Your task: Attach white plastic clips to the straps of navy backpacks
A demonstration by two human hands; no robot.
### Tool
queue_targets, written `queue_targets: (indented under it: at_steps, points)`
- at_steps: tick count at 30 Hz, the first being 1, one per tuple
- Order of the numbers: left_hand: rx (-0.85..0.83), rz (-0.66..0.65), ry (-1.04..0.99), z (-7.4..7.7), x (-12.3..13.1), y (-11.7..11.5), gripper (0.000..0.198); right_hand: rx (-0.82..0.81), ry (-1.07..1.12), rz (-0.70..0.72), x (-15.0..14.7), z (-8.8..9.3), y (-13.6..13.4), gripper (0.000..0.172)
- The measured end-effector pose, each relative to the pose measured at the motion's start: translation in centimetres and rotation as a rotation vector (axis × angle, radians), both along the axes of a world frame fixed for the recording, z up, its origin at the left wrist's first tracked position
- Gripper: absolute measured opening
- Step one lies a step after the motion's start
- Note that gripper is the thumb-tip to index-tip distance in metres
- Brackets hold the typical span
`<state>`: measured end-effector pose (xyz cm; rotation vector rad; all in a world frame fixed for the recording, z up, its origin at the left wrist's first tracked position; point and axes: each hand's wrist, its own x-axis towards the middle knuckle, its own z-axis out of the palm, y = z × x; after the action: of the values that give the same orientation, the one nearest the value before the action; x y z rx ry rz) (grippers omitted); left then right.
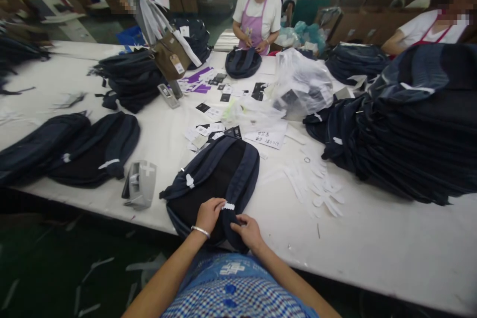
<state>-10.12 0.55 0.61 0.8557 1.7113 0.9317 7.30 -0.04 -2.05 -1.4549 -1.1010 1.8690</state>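
A dark navy backpack (223, 169) lies on the table in front of me, its straps facing up. My left hand (209, 214), with a bracelet at the wrist, pinches the end of a white strip (228, 206) that crosses one shoulder strap (238, 184). Close by, my right hand (249, 231) grips the lower part of that same strap, thumb on top. A second white tag (190, 180) sits on the other strap. Loose white strips (324, 194) are scattered to the right of the backpack.
A grey tape dispenser (140, 184) stands left of my backpack, near more backpacks (100, 149). High backpack stacks (417, 129) fill the right side. Black and white cards (212, 131), a plastic bag (301, 79) and a handheld device (168, 96) lie farther back. A co-worker (261, 15) handles another backpack opposite.
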Motion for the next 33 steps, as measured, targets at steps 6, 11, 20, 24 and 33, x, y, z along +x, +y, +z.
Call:
queue_targets:
  at_steps: [6,11,20,24,33]
  points:
    - [-0.142,0.337,-0.280,-1.4,1.0,-0.7,0.025,-0.210,0.185,0.061,0.0,0.5,0.5,0.030]
    - [-0.046,0.320,-0.262,0.3,-0.3,0.3,0.025,0.238,-0.200,0.153,-0.4,2.8,1.8,0.032]
    - [0.119,0.188,-0.022,1.3,-0.5,0.6,0.015,0.557,-0.364,0.505,-3.7,3.9,6.7,0.025]
    - [-0.021,0.407,-0.253,-1.1,-3.0,1.4,0.023,0.502,-0.217,0.511,-3.4,4.1,7.7,0.025]
    - [-0.190,0.072,-0.909,0.6,-3.2,-0.6,0.062,0.097,-0.033,0.197,-3.9,6.5,3.4,0.044]
